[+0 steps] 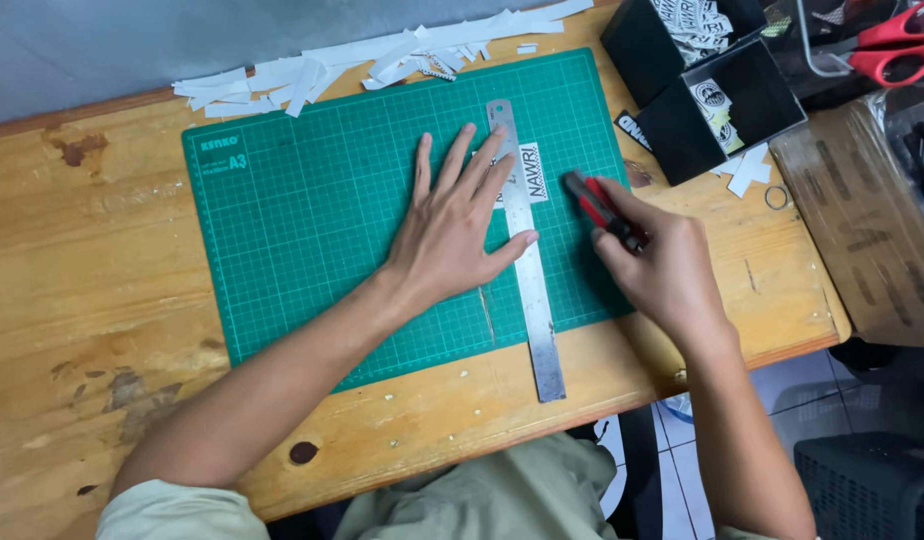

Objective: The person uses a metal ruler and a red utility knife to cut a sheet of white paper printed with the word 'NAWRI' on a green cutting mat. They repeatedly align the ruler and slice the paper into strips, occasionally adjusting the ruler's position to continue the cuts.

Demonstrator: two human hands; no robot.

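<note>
A green cutting mat lies on a wooden table. A steel ruler runs down the mat's right side, over a small white printed sticker. My left hand lies flat on the mat with fingers spread, fingertips pressing the ruler and sticker. My right hand is closed around a red and black utility knife, whose tip sits just right of the ruler beside the sticker.
White paper offcuts are heaped along the mat's far edge. Two black boxes holding cut stickers stand at the back right, with red scissors beyond. A brown cardboard sheet lies on the right.
</note>
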